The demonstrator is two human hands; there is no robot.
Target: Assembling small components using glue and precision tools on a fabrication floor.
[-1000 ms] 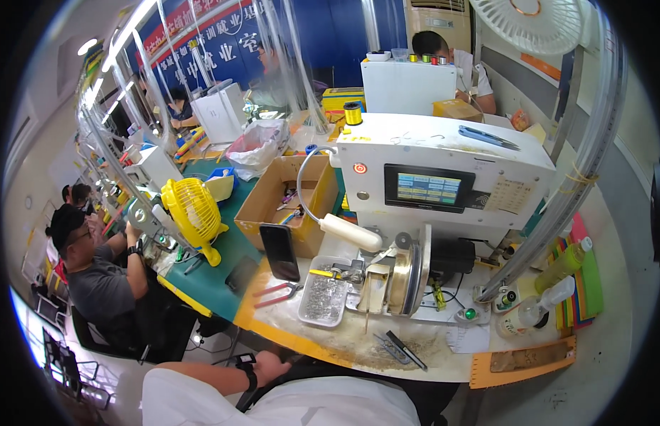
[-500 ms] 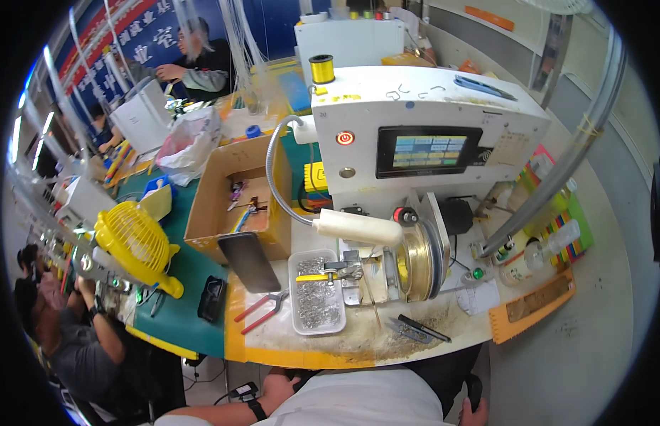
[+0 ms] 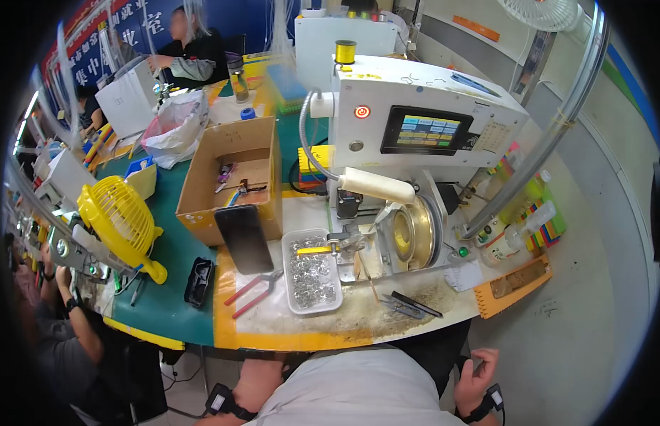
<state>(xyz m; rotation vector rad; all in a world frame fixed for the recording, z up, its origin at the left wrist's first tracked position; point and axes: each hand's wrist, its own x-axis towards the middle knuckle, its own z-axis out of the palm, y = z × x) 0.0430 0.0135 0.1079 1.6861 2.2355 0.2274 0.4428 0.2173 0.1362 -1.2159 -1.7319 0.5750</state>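
Observation:
My right hand [image 3: 475,378] is raised off the table at the lower right, fingers apart and slightly curled, with nothing in it. My left hand [image 3: 262,375] hangs beside my body below the table's front edge, its fingers hidden. Nearest on the tabletop are red-handled pliers [image 3: 255,293] and a clear plastic tub [image 3: 314,310] of small shiny metal pieces. A yellow-tipped metal arm [image 3: 314,250] reaches over the tub from a white machine [image 3: 369,131] with a lit screen [image 3: 428,132] and a brass-coloured wheel [image 3: 401,234]. Dark tweezers [image 3: 404,307] lie before it.
A dark phone [image 3: 245,240] leans on a cardboard box [image 3: 269,160]. A yellow fan [image 3: 120,216] and black case [image 3: 199,282] stand left. An orange tray [image 3: 497,307] and bottles [image 3: 504,246] are right. Thread hangs above; a flexible lamp [image 3: 378,184] overhangs the wheel. Other people sit left.
The view has shifted. My right hand has come up with its fingers spreading; before, it hung lower beside something dark. My left hand has moved further under the table edge.

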